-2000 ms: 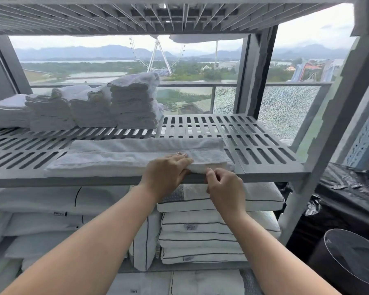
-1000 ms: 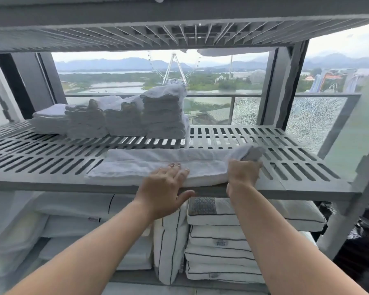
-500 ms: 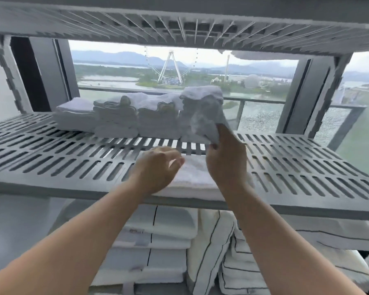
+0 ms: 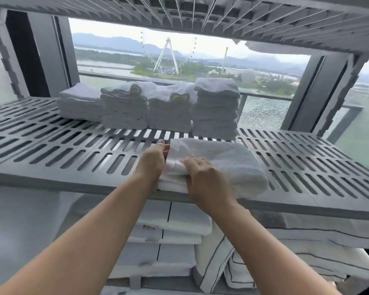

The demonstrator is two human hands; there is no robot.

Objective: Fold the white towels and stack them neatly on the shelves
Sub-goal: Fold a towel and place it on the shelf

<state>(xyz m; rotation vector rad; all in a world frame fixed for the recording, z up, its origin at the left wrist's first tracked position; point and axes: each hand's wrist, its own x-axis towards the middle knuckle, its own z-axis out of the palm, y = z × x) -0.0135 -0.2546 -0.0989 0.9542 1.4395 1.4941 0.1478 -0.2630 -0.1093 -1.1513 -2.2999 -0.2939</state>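
A white towel [image 4: 228,165], folded into a thick square, lies at the front edge of the grey slatted shelf [image 4: 73,152]. My left hand [image 4: 152,161] holds its left edge, fingers curled around the fold. My right hand [image 4: 202,177] rests on top of the towel near its front left corner, fingers bent and pressing down. Several stacks of folded white towels [image 4: 170,109] stand in a row at the back of the same shelf, the rightmost stack [image 4: 215,107] the tallest.
Another slatted shelf [image 4: 200,15] hangs close overhead. Below, white pillows [image 4: 170,237] with dark piping fill the lower shelf. Grey uprights stand at the left and right. A window with a railing lies behind the stacks.
The long towel has been folded over from right to left into a compact square. My right hand brought the lifted end down onto it, and my left hand moved to its left edge.
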